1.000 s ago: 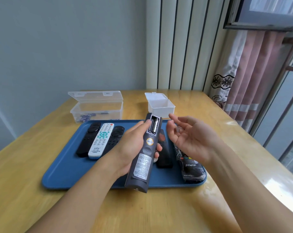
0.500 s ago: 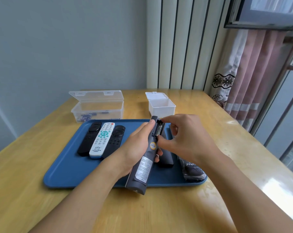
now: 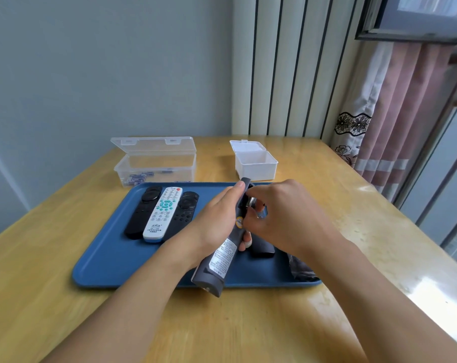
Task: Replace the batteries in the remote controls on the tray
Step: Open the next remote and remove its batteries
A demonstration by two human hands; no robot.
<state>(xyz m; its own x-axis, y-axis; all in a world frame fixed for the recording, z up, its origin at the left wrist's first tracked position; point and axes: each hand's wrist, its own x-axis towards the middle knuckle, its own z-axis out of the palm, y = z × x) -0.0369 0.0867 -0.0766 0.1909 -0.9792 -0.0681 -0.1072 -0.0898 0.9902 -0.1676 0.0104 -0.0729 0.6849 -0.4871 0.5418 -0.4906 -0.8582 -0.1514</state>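
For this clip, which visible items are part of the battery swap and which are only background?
In use:
- grey remote held in left hand
- battery pinched by right hand
- blue tray
- white remote, black remotes
- clear box holding batteries
- white box

Background:
- wooden table
- curtain
- window frame

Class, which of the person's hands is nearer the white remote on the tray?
Left. The left hand sits just right of the white remote; the right hand is farther right.
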